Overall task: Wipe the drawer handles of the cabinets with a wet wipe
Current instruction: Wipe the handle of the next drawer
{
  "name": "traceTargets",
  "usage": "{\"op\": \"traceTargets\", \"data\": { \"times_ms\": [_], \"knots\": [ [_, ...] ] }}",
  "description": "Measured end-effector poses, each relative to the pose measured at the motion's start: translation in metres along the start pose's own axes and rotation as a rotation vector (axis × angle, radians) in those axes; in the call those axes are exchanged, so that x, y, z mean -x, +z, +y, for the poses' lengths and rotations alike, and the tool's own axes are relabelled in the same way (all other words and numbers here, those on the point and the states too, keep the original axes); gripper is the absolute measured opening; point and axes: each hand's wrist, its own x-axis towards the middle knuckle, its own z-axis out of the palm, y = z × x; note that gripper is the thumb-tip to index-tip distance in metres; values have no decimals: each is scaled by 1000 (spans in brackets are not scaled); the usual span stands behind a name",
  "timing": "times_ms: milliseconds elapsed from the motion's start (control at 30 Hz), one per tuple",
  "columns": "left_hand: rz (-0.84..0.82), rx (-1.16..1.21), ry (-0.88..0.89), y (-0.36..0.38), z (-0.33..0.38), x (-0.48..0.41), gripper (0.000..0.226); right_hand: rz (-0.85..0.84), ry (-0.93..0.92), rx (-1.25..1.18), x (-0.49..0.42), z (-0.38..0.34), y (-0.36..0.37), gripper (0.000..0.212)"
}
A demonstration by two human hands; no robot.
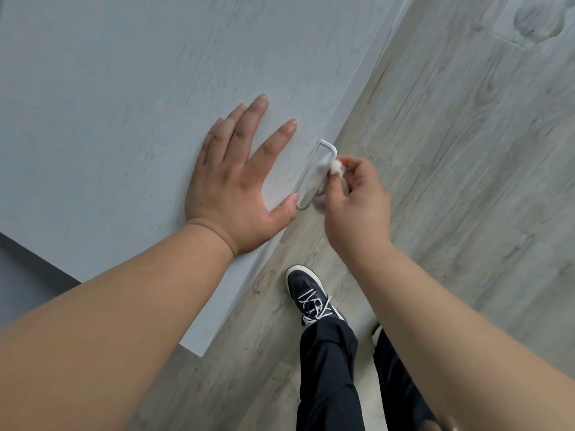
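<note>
A pale grey cabinet top (124,104) fills the upper left of the head view. Below its front edge a slim metal drawer handle (330,148) sticks out. A white wet wipe (322,175) is wrapped round the middle of the handle bar. My right hand (354,203) pinches the wipe against the handle with thumb and curled fingers. My left hand (239,181) lies flat on the cabinet top, fingers spread, its thumb tip touching the handle's near end.
Grey wood-look floor (451,150) runs along the right of the cabinet. My dark shoe with white laces (311,297) and dark trouser legs stand on the floor just below the handle. A darker grey surface (28,275) shows at the left edge.
</note>
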Motion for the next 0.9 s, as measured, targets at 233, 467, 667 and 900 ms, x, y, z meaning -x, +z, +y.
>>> {"op": "traceTargets", "data": {
  "times_ms": [233, 467, 667, 900],
  "knots": [
    [-9, 5, 2, 0, 0, 0, 86, 12, 164, -316, -8, -20, -5, 18],
    [-4, 10, -2, 0, 0, 1, 84, 37, 211, -387, -10, -23, -2, 9],
    [0, 13, 0, 0, 0, -1, 85, 14, 235, -388, -8, -22, 6, 11],
    [3, 17, -1, 0, 0, 1, 85, 6, 231, -395, -11, -17, 6, 10]
  ]
}}
